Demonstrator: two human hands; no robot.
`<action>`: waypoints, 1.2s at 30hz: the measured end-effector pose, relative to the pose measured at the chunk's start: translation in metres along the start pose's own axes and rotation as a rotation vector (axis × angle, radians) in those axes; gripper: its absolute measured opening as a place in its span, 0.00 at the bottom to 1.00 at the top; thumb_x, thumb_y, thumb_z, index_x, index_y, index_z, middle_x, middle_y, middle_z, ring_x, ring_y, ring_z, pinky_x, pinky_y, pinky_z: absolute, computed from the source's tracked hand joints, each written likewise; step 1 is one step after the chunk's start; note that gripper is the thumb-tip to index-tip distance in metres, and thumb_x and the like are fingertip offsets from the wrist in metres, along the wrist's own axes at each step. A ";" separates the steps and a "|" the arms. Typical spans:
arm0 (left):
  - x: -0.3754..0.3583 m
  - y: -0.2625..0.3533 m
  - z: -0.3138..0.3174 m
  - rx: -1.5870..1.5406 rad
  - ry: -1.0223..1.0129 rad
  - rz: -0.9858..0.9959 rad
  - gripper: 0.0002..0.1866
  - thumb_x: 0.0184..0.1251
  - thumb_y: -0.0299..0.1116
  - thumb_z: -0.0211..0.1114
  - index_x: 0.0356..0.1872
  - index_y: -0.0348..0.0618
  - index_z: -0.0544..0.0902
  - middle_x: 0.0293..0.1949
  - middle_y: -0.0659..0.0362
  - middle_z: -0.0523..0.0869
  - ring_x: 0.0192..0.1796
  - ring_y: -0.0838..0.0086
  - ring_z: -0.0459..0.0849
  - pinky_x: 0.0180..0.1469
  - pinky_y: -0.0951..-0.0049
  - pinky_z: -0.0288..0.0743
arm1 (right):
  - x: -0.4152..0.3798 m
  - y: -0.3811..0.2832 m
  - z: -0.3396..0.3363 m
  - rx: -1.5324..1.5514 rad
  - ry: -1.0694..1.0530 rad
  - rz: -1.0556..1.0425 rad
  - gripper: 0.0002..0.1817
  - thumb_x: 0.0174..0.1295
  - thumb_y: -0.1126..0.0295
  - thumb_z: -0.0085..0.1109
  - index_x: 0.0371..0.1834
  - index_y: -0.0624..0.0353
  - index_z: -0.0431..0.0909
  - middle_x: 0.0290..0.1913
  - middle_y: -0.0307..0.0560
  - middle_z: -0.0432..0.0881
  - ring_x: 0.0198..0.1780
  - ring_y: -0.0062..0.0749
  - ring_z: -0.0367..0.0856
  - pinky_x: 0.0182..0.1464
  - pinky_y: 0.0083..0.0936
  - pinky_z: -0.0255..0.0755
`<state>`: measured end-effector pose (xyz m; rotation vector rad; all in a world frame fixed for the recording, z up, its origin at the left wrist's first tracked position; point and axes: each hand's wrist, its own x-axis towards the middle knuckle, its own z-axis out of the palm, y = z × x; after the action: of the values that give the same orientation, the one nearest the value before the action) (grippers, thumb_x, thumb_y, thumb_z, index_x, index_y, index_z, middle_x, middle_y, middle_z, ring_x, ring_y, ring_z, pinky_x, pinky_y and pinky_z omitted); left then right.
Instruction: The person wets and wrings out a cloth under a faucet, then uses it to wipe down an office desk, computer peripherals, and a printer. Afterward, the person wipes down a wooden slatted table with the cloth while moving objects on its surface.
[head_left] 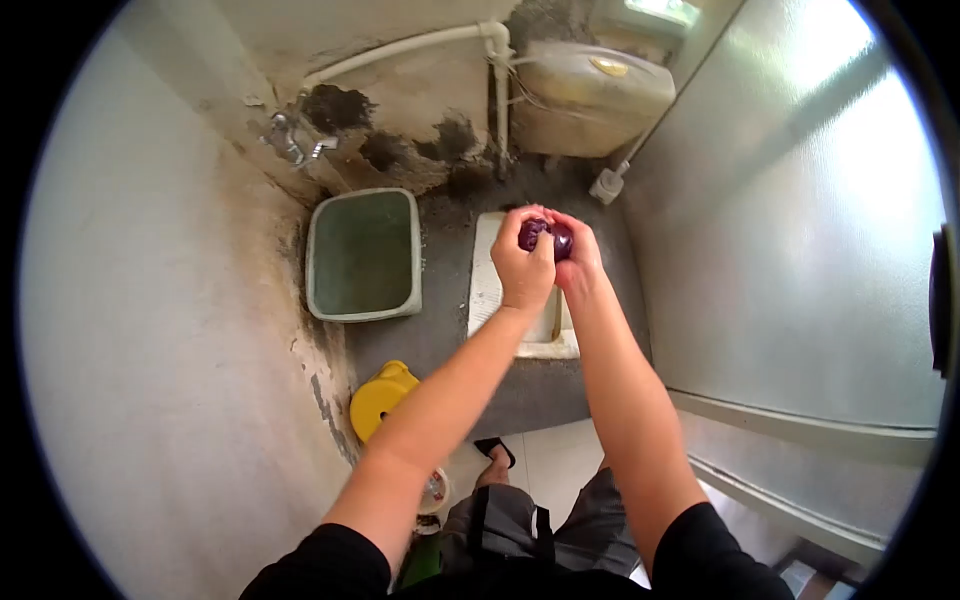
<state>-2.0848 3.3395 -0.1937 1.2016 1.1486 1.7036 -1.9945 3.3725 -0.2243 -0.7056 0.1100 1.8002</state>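
Note:
Both arms reach forward over the squat toilet (482, 290) in the floor. Between the two hands is a dark purple, glossy thing (562, 242) whose left part looks ridged; I cannot tell its kind. My left hand (522, 262) wraps round it from the left, thumb up across its front. From the right, my right hand (582, 250) is cupped against it, fingers curled over the far side. The fingertips of the two hands come close together at the top. Parts of the purple thing are hidden behind the fingers.
A square tub of water (413, 300) stands left, below a wall tap (290, 140). A yellow stool (375, 402) is near my left forearm. A cistern (595, 105) and white pipe (420, 42) are on the back wall. A toilet brush (606, 186) stands beside the frosted panel (790, 250).

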 end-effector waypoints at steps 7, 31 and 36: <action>0.023 0.031 0.007 0.344 -0.470 0.673 0.11 0.43 0.20 0.61 0.32 0.40 0.80 0.35 0.53 0.81 0.40 0.57 0.81 0.45 0.65 0.76 | -0.001 -0.057 0.034 -0.385 -0.315 0.502 0.12 0.67 0.65 0.51 0.45 0.61 0.80 0.37 0.43 0.83 0.36 0.27 0.80 0.41 0.27 0.76; 0.078 0.031 0.086 1.140 -1.453 1.694 0.07 0.44 0.37 0.61 0.18 0.48 0.82 0.26 0.61 0.80 0.33 0.67 0.79 0.38 0.63 0.73 | 0.010 -0.105 0.129 -2.207 -0.213 -0.146 0.06 0.44 0.70 0.59 0.19 0.61 0.82 0.22 0.49 0.80 0.25 0.39 0.77 0.30 0.34 0.70; 0.073 0.041 0.097 1.238 -1.589 1.753 0.08 0.44 0.36 0.61 0.21 0.47 0.87 0.26 0.57 0.84 0.32 0.64 0.84 0.37 0.63 0.76 | 0.023 -0.110 0.119 -2.581 -0.556 -0.435 0.08 0.43 0.69 0.58 0.19 0.62 0.82 0.22 0.53 0.81 0.27 0.44 0.79 0.33 0.36 0.73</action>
<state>-2.0161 3.4169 -0.1181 3.6904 -0.4285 -0.3153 -1.9483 3.4795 -0.1091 -1.4438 -2.7700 0.6102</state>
